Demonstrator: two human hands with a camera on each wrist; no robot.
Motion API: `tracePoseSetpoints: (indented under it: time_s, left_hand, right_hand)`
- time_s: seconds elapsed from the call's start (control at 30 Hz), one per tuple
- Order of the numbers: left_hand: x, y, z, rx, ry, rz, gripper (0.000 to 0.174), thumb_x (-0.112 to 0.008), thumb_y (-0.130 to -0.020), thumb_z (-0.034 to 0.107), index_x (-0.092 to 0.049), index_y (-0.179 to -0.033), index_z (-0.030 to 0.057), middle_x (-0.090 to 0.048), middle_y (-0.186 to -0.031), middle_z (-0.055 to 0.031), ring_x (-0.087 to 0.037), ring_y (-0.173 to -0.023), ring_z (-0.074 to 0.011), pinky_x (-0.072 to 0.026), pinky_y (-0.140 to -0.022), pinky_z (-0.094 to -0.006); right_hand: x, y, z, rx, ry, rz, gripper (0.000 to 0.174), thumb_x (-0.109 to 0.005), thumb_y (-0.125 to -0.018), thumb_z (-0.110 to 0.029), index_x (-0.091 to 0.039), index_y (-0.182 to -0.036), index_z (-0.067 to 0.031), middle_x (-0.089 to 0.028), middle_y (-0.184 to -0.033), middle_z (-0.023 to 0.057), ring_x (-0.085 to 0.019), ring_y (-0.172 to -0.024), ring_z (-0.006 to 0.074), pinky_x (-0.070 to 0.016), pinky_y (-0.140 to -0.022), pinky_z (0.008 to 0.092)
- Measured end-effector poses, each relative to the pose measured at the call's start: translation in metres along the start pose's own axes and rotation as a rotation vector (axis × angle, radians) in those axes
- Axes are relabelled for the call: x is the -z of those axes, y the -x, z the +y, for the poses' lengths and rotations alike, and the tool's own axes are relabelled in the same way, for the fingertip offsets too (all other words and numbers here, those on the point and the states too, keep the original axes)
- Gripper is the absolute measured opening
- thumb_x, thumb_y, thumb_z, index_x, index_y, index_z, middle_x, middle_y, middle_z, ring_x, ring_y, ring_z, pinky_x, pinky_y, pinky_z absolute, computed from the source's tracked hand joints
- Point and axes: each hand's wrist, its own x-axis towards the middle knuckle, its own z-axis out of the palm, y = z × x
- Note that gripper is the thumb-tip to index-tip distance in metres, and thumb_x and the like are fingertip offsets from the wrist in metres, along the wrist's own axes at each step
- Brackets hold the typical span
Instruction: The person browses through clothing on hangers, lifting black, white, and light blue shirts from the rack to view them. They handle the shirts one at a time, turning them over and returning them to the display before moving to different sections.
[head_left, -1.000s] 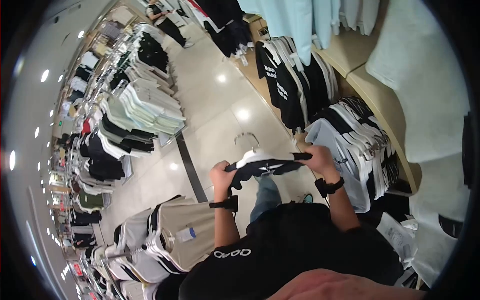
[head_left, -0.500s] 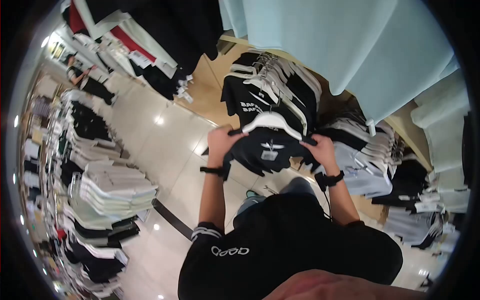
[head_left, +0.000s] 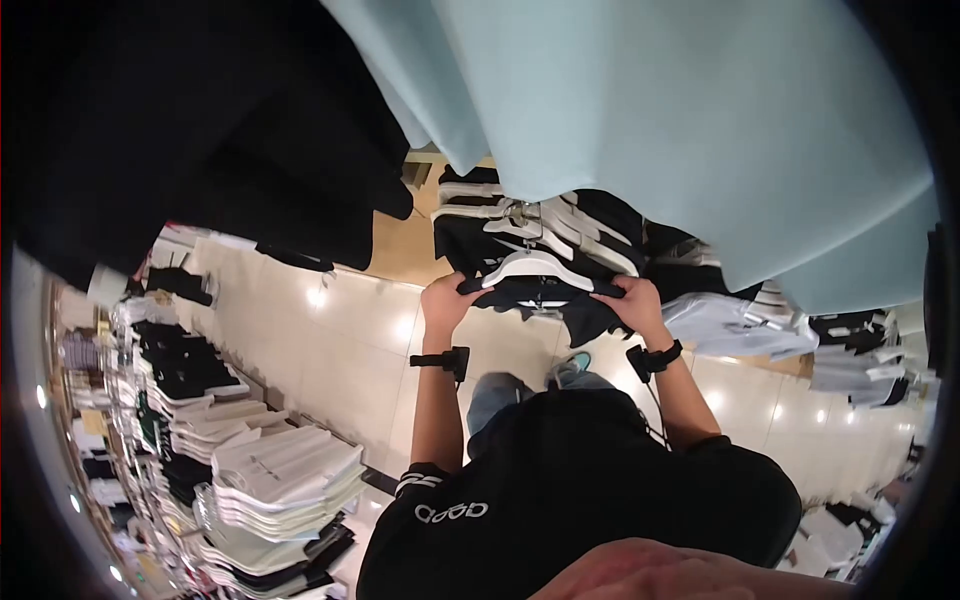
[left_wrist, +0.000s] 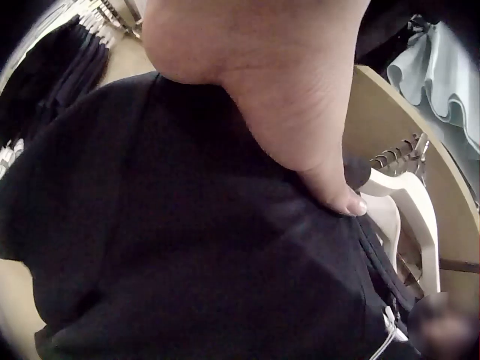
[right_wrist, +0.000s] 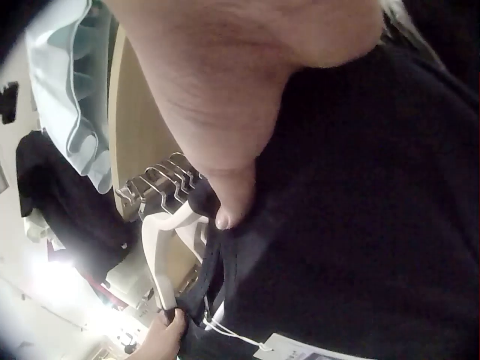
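A black T-shirt (left_wrist: 202, 232) on a white hanger (head_left: 537, 265) is held out in front of me by both hands. My left hand (head_left: 445, 305) pinches the shirt's shoulder near one end of the hanger, thumb along the neckline side. My right hand (head_left: 637, 304) grips the opposite shoulder the same way. From the collar hangs a white price tag (right_wrist: 304, 349) on a string. The hanger's hook lies right at the row of hung T-shirts (head_left: 460, 235) in front of it, overlapping them in the head view.
Pale blue garments (head_left: 640, 90) hang overhead, with black ones (head_left: 250, 150) to the left. A curved wooden shelf panel (left_wrist: 394, 120) backs the rail of metal hooks (right_wrist: 161, 180). Light grey shirts (head_left: 740, 320) hang at the right. White shirts (head_left: 285, 470) fill a rack behind left.
I have turned and stepped from the aisle to the wall rack. The hanger with the black T-shirt has come up against the hung row, both hands still holding its shoulders.
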Motion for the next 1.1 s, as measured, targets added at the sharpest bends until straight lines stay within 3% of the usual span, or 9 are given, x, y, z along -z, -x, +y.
tracePoseSetpoints:
  time_s: [0.3,0.57,0.63,0.7,0.8,0.87,0.93,1.03,1.1]
  left_hand:
    - [-0.036,-0.055,-0.046,-0.281,0.119,-0.001,0.041,-0.092,-0.054,0.032,-0.068,-0.078,0.0099,-0.067,-0.075,-0.0096,-0.065,-0.075,-0.034,-0.0512,-0.066,-0.0428]
    - [-0.049,-0.082,-0.049,-0.409,0.165,-0.044,0.044,-0.092,-0.056,0.029,-0.067,-0.087,0.009,-0.069,-0.085,-0.011,-0.066,-0.084,-0.0352,-0.0512,-0.074,-0.0457]
    - [-0.047,-0.079,-0.044,-0.374,0.243,0.053,0.05,-0.092,-0.059,0.033,-0.066,-0.093,0.0068,-0.069,-0.09,-0.014,-0.064,-0.089,-0.037,-0.0502,-0.078,-0.0461]
    - [-0.04,-0.067,-0.037,-0.519,0.289,0.335,0.058,-0.091,-0.066,0.045,-0.062,-0.097,0.0058,-0.065,-0.097,-0.0149,-0.061,-0.094,-0.037,-0.0484,-0.082,-0.0484]
    - [-0.044,-0.032,-0.037,-0.673,0.314,0.403,0.054,-0.091,-0.07,0.043,-0.058,-0.092,0.006,-0.061,-0.095,-0.011,-0.059,-0.091,-0.0342,-0.0463,-0.079,-0.0493]
    - [-0.05,0.002,-0.027,-0.684,0.393,0.137,0.048,-0.088,-0.076,0.037,-0.055,-0.09,0.0055,-0.056,-0.087,-0.0096,-0.056,-0.08,-0.0307,-0.046,-0.074,-0.0429]
    - [-0.067,0.047,-0.002,-0.236,0.794,-0.439,0.035,-0.082,-0.086,0.024,-0.053,-0.089,0.0049,-0.053,-0.082,-0.0044,-0.047,-0.067,-0.016,-0.0447,-0.065,-0.0323]
    - [-0.128,0.09,0.009,-0.227,0.6,-0.858,0.027,-0.077,-0.089,0.024,-0.062,-0.098,0.0034,-0.066,-0.083,-0.0061,-0.063,-0.075,-0.0156,-0.0528,-0.073,-0.0304]
    - [-0.162,0.12,0.048,-0.423,0.419,-0.866,0.033,-0.079,-0.086,0.03,-0.065,-0.098,0.0025,-0.071,-0.088,-0.0099,-0.068,-0.079,-0.0208,-0.0546,-0.076,-0.0345]
  right_hand:
    - [-0.033,0.029,-0.03,-0.219,0.067,0.24,0.027,-0.083,-0.068,-0.027,-0.073,-0.083,-0.0066,-0.068,-0.081,0.0139,-0.066,-0.08,0.0376,-0.0525,-0.067,0.0455]
    - [-0.049,0.037,-0.057,-0.302,0.226,0.426,0.039,-0.083,-0.068,-0.024,-0.068,-0.098,-0.0038,-0.067,-0.101,0.0158,-0.062,-0.102,0.0372,-0.0508,-0.086,0.0452]
    - [-0.054,0.056,-0.067,-0.199,0.292,0.585,0.056,-0.085,-0.07,-0.029,-0.062,-0.115,-0.0051,-0.061,-0.121,0.0154,-0.055,-0.116,0.0376,-0.0472,-0.097,0.045]
    - [-0.061,0.097,-0.075,-0.264,0.203,0.642,0.054,-0.084,-0.075,-0.03,-0.061,-0.117,-0.0046,-0.061,-0.122,0.0165,-0.056,-0.117,0.0376,-0.0471,-0.099,0.0437]
    - [-0.076,0.184,-0.039,-0.431,0.136,0.52,0.051,-0.078,-0.083,-0.037,-0.061,-0.118,-0.0052,-0.063,-0.119,0.0175,-0.059,-0.114,0.0368,-0.0487,-0.097,0.0428]
    - [-0.078,0.251,-0.023,-0.597,0.047,0.489,0.05,-0.076,-0.085,-0.039,-0.061,-0.119,-0.0058,-0.064,-0.118,0.0174,-0.06,-0.112,0.0362,-0.0497,-0.095,0.0428]
    - [-0.081,0.317,-0.008,-0.75,-0.025,0.433,0.048,-0.074,-0.087,-0.042,-0.062,-0.118,-0.0084,-0.065,-0.118,0.0159,-0.062,-0.108,0.0342,-0.052,-0.09,0.0432]
    - [-0.084,0.41,0.008,-0.847,-0.037,0.622,0.051,-0.075,-0.085,-0.042,-0.061,-0.12,-0.0086,-0.061,-0.125,0.0156,-0.061,-0.11,0.0365,-0.0515,-0.093,0.043]
    - [-0.083,0.457,0.02,-0.949,-0.116,0.781,0.049,-0.076,-0.085,-0.039,-0.062,-0.12,-0.0072,-0.061,-0.126,0.0156,-0.063,-0.108,0.0346,-0.0525,-0.091,0.0419]
